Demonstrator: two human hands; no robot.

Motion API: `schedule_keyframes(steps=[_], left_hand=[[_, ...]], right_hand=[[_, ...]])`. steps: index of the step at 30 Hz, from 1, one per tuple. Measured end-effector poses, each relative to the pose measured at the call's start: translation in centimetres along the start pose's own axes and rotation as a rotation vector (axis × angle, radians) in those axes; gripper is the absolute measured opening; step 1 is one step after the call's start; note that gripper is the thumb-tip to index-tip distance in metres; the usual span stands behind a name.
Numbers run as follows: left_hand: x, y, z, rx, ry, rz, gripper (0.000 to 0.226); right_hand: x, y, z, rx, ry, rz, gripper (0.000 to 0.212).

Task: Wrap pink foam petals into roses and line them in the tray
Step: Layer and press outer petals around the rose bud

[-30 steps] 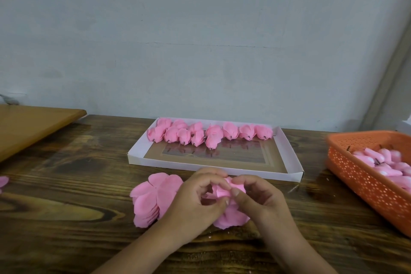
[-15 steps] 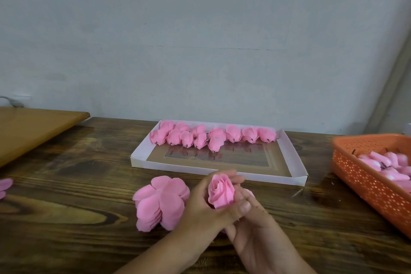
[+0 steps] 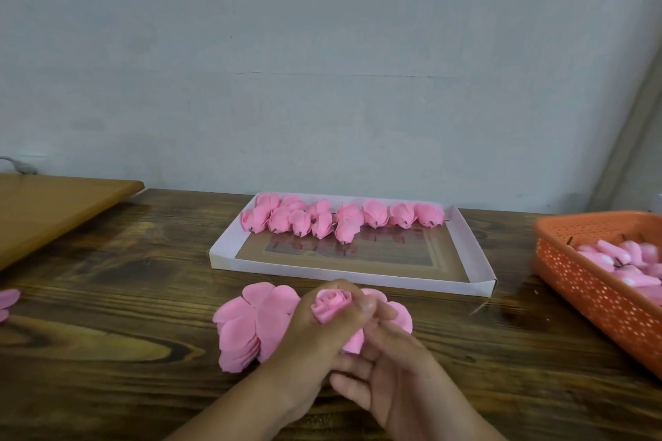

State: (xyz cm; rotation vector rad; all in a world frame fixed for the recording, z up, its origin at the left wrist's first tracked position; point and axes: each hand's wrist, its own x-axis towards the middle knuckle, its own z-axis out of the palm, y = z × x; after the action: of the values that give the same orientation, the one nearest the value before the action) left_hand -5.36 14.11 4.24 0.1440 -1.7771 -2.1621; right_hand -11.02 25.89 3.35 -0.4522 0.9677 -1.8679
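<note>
A rolled pink foam rose [image 3: 330, 304] stands upright between my hands near the table's front. My left hand [image 3: 315, 336] grips it, fingers curled round its side. My right hand [image 3: 388, 372] lies palm up under the rose's base, its fingers touching the lower petals [image 3: 353, 342]. A stack of flat pink petals [image 3: 250, 326] lies on the table just left of my hands, and another flat petal [image 3: 397, 315] shows behind them. The white tray [image 3: 476, 254] beyond holds several finished roses [image 3: 344, 218] lined along its far side.
An orange perforated basket [image 3: 594, 294] with pink rose cores sits at the right. A light wooden board [image 3: 53, 211] overhangs the far left. More pink petals [image 3: 7, 301] lie at the left edge. The dark wooden table [image 3: 107, 351] meets a grey wall behind.
The petals were being wrapped low on the table a second ago; now the rose is formed and lifted upright in my left hand, with my right hand turned palm up beneath it.
</note>
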Motion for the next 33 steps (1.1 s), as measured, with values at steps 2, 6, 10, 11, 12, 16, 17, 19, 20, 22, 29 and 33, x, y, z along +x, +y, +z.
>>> schedule_keyframes(steps=[2,6,10,11,12,16,17,19,20,22,29,33], left_hand=[[0.2,0.2,0.1,-0.043,0.093,-0.075,0.03],[0.3,0.5,0.3,-0.159,0.158,-0.154,0.048],[0.2,0.2,0.6,-0.144,0.128,-0.171,0.033],[0.2,0.0,0.7,-0.144,0.12,-0.175,0.031],[0.2,0.0,0.7,-0.152,0.114,-0.179,0.032],[0.2,-0.2,0.5,-0.188,0.078,-0.195,0.042],[0.2,-0.2,0.3,-0.191,0.074,-0.199,0.044],[0.3,-0.2,0.1,-0.2,0.057,-0.207,0.047],[0.3,-0.2,0.0,-0.209,0.052,-0.213,0.048],[0.4,0.0,-0.1,-0.282,0.084,-0.225,0.049],[1.1,0.0,0.3,-0.496,0.267,-0.166,0.038],[1.2,-0.5,0.7,-0.46,0.335,-0.174,0.04]], right_hand=[[0.1,0.1,0.0,-0.142,0.087,-0.064,0.034],[-0.5,1.0,-0.4,-0.925,0.325,-0.367,0.021],[-0.8,1.5,-1.0,-1.289,0.364,-0.553,0.018],[-0.7,1.5,-1.2,-1.314,0.368,-0.575,0.012],[-0.7,1.4,-1.2,-1.318,0.369,-0.589,0.009],[-0.9,0.8,-0.7,-1.065,0.274,-0.446,0.02],[-0.8,0.6,-0.5,-0.974,0.253,-0.374,0.024],[-0.7,0.4,0.1,-0.76,0.2,-0.239,0.025],[-0.5,0.4,0.4,-0.625,0.167,-0.174,0.023],[-0.3,0.5,0.8,-0.281,0.12,-0.006,0.016],[-0.4,1.5,0.9,-0.541,0.227,0.013,0.038],[-1.1,1.8,0.1,-1.429,0.271,-0.438,0.014]])
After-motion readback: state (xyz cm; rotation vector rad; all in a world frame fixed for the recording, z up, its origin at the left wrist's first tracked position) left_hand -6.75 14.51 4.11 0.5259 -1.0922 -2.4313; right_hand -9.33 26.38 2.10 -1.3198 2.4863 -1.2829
